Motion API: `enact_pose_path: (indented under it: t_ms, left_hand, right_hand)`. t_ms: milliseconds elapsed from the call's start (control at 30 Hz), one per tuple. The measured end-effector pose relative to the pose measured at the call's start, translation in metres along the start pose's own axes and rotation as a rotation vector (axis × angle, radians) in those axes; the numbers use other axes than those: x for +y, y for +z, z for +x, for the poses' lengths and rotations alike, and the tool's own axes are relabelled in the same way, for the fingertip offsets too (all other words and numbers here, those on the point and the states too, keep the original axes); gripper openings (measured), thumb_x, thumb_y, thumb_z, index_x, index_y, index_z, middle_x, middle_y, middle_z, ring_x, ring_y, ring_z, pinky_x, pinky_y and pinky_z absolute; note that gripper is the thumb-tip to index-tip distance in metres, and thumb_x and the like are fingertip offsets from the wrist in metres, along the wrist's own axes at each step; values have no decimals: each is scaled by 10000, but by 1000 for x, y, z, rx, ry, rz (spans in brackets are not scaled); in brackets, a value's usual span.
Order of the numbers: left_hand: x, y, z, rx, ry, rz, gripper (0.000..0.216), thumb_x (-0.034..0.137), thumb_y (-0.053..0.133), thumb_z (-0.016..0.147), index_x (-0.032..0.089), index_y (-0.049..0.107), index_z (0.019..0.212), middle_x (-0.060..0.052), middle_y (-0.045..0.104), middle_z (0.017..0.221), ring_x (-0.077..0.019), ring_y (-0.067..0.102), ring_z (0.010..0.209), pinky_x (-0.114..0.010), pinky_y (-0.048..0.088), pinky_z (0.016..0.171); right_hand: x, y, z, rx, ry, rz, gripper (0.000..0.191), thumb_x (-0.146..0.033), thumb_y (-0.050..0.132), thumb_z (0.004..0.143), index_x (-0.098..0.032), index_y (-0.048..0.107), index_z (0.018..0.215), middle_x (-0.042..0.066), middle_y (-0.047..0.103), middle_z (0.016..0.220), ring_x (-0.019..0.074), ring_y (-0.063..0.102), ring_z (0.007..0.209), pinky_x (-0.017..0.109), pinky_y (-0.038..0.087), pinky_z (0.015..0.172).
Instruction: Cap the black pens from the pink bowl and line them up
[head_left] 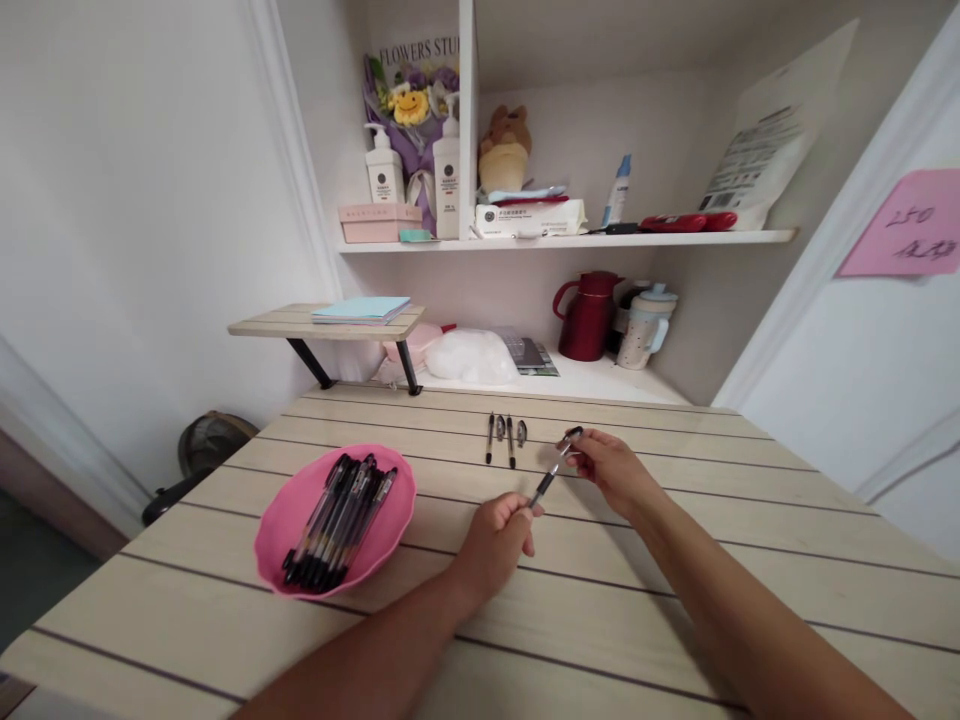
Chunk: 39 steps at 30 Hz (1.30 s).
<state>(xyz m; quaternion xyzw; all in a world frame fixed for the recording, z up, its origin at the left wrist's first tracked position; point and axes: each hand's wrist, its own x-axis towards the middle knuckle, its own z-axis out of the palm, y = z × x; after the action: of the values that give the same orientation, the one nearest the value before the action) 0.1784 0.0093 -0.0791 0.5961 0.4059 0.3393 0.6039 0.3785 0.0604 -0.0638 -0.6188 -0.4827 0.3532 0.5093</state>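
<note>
My left hand (495, 540) is closed around the lower part of a black gel pen (546, 484), which slants up and to the right above the table. At its upper end, the fingers of my right hand (606, 466) pinch the pen cap (574, 433). I cannot tell whether the cap and barrel are joined or slightly apart. Just beyond my hands, two pens without caps (490, 438) lie in a row with two small dark caps (522, 433). To the left, a pink scalloped bowl (394, 530) holds several capped pens (341, 522).
A small raised stand (277, 320) bearing blue paper (361, 310) is at the table's back left. Behind the slatted table (600, 620) are a white plastic bag (472, 357), a red jug (589, 315) and a pale tumbler (643, 328). A shelf (637, 240) with bottles overhangs the back.
</note>
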Motion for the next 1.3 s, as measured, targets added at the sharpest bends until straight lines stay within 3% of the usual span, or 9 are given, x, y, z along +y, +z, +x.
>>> enact_pose_path:
  t_ms: [133,200,700,800,1100,1300]
  left_hand:
    - [1,1,-3,-3,31,40,329,329,428,766,116,588,960,48,473,500,-56,265,405,-200,204,436]
    - [1,1,-4,-3,31,48,330,326,422,769,117,585,966,48,476,506,-55,260,402,-200,202,435]
    - [4,3,-3,2,25,79,313,319,420,771,127,577,960,59,463,495,-56,263,396,-198,206,437]
    - [3,3,-3,1,32,86,300,319,420,772,129,580,942,57,467,496,-58,267,402,-199,212,442]
    - [2,2,-5,-21,46,57,311,336,416,781,128,584,942,54,471,499,-58,267,409,-199,222,451]
    - [3,3,-6,1,36,39,300,350,423,773,131,585,900,55,472,487,-58,272,406,-196,219,445]
  right_hand:
    - [-6,-3,-31,6,-38,508,241,-398,633,652,-189,561,750,53,645,790,123,544,604,237,396,495]
    - [-10,-2,-39,-3,-28,606,246,-375,671,627,-191,564,749,41,638,781,115,530,603,231,391,503]
    - [-23,12,-58,-186,-48,496,369,-350,667,638,-207,566,963,16,642,760,105,506,578,240,363,542]
    - [-24,14,-59,-222,-46,482,335,-350,660,646,-197,585,934,17,632,762,102,503,579,236,360,537]
    - [-24,9,-57,-235,-35,498,391,-411,600,709,-203,575,1040,79,645,956,149,556,733,269,423,637]
    - [-22,11,-60,-304,-95,449,320,-393,620,702,-180,597,941,75,654,916,124,543,668,256,412,611]
